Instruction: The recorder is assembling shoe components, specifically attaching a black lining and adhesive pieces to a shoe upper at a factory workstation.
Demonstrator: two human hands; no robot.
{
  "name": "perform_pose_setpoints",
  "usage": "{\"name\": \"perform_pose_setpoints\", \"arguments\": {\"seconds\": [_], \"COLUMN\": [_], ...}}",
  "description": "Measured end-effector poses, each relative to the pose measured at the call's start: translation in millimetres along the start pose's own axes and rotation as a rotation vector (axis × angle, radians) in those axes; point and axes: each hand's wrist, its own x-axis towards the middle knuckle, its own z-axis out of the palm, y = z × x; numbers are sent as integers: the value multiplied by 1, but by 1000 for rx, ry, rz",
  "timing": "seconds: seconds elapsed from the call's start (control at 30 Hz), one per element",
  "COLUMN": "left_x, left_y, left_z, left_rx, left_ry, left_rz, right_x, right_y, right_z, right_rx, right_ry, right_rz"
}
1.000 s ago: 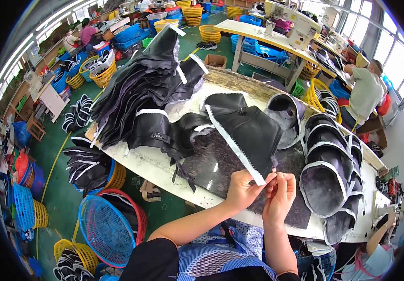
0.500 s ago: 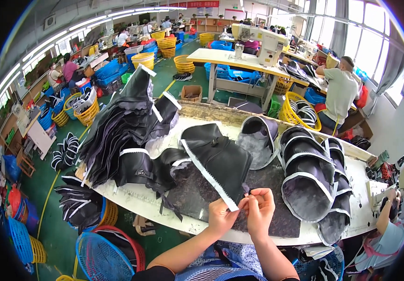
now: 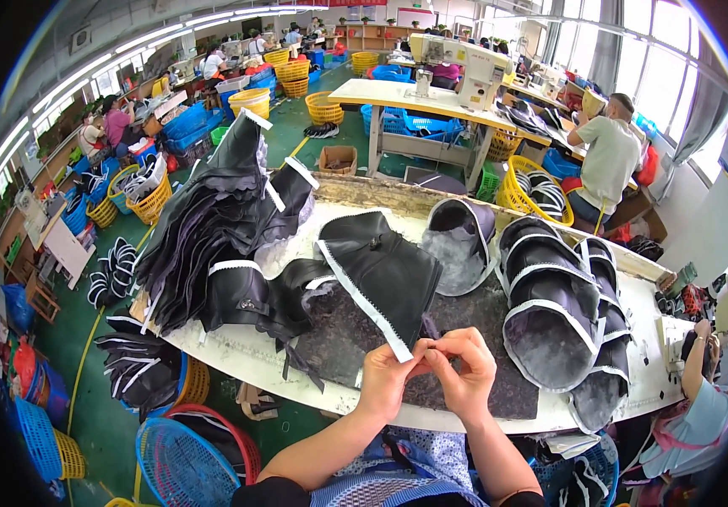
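A black leather boot upper point(image 3: 393, 275) with a white zigzag-edged strip lies in front of me on a dark mat point(image 3: 499, 363). My left hand point(image 3: 385, 384) is closed on its near corner, at the lower end of the strip. Right beside it, my right hand point(image 3: 463, 372) pinches the same corner with thumb and forefinger, the other fingers curled. A bit of greyish fuzzy lining shows by the fingertips; exactly what lies between them is hidden. To the left is another black upper point(image 3: 241, 296) with a metal fitting.
A tall pile of black uppers point(image 3: 203, 228) fills the table's left. On the right stand rolled fur-lined uppers point(image 3: 550, 338) and a single one point(image 3: 459, 245). Baskets, including a blue one point(image 3: 185, 465), sit on the floor. A co-worker point(image 3: 693, 422) is at the right; a sewing machine point(image 3: 465, 68) stands beyond.
Both hands have shifted slightly up in the picture, still together at the upper's near corner. My right fingers are more curled and turned inward. The whole view has shifted slightly.
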Motion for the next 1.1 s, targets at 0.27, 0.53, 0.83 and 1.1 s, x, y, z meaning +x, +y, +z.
{"name": "perform_pose_setpoints", "arguments": {"seconds": [0.27, 0.53, 0.83, 1.1], "left_x": [37, 51, 50, 57], "left_y": [43, 31, 23, 18], "left_z": [-5, -10, -13, -15], "left_rx": [302, 457, 580, 518], "left_ry": [-224, -372, -458, -468], "left_rz": [-307, -222, -102, -110], "right_x": [14, -4, 1, 30], "right_y": [0, 18, 11, 7], "right_z": [-29, -18, -18, -21], "right_rx": [388, 177, -120, -523], "right_ry": [58, 5, -26, -160], "right_rz": [478, 298, 193, -202]}}
